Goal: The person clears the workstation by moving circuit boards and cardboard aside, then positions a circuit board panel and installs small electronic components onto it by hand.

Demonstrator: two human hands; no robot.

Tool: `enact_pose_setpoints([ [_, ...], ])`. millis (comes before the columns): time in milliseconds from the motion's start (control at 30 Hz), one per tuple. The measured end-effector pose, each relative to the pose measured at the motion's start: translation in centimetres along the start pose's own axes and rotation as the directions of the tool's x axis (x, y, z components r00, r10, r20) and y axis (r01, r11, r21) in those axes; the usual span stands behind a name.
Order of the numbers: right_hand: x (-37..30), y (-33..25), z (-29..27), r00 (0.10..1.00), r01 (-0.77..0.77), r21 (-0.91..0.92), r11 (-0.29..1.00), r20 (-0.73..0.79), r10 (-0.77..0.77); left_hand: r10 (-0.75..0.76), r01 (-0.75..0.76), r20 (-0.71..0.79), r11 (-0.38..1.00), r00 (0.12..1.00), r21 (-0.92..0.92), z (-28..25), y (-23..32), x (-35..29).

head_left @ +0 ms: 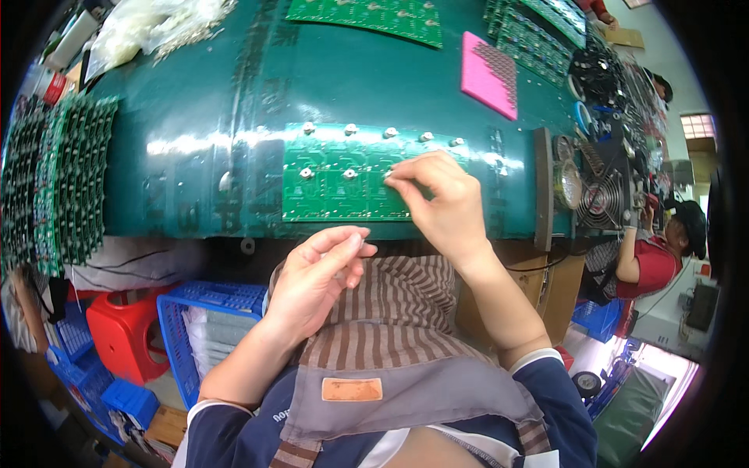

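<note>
A green circuit board [328, 204] lies flat on the bench in front of me. Small round silver components [349, 175] stand on it, a full row along its far edge and a couple in the nearer row. My right hand [441, 195] reaches over the board's right half, thumb and forefinger pinched on another small silver component at the board's surface, mostly covered by the fingertips. Just off the board's near edge is my left hand [324, 269], palm turned up with its fingers curled and thumb pressed in. Something small and pale shows at its fingertips, too small to name.
Behind the board lie another green board [374, 14] and a pink block with pins [488, 74]. Stacked boards [70, 179] stand at the left, near a plastic bag [148, 31]. A fan [599, 204] is at the right; a co-worker [663, 249] sits beyond.
</note>
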State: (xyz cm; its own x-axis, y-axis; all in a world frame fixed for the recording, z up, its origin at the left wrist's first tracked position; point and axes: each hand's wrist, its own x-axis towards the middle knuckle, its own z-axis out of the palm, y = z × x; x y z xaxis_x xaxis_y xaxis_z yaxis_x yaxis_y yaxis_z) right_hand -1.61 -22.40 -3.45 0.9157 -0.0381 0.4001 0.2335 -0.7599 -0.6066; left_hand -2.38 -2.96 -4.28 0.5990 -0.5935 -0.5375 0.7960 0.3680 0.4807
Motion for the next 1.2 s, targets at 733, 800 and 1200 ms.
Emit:
enact_pose_setpoints([
  [733,4.0,15.5,-7.1,0.877,-0.323,-0.545,0.774,-0.479,0.029,-0.003,0.001,0.033,0.998,0.999,0.070,0.5,-0.4,0.4],
  [800,3.9,14.4,-7.5,0.874,-0.265,-0.645,0.716,-0.475,-0.105,0.002,-0.005,0.050,0.998,0.999,0.066,0.8,-0.4,0.6],
  [1200,-3.8,-3.5,-2.3,0.894,-0.425,0.775,0.468,0.278,0.352,0.057,-0.050,0.106,0.996,0.993,-0.069,1.5,-0.6,0.8],
])
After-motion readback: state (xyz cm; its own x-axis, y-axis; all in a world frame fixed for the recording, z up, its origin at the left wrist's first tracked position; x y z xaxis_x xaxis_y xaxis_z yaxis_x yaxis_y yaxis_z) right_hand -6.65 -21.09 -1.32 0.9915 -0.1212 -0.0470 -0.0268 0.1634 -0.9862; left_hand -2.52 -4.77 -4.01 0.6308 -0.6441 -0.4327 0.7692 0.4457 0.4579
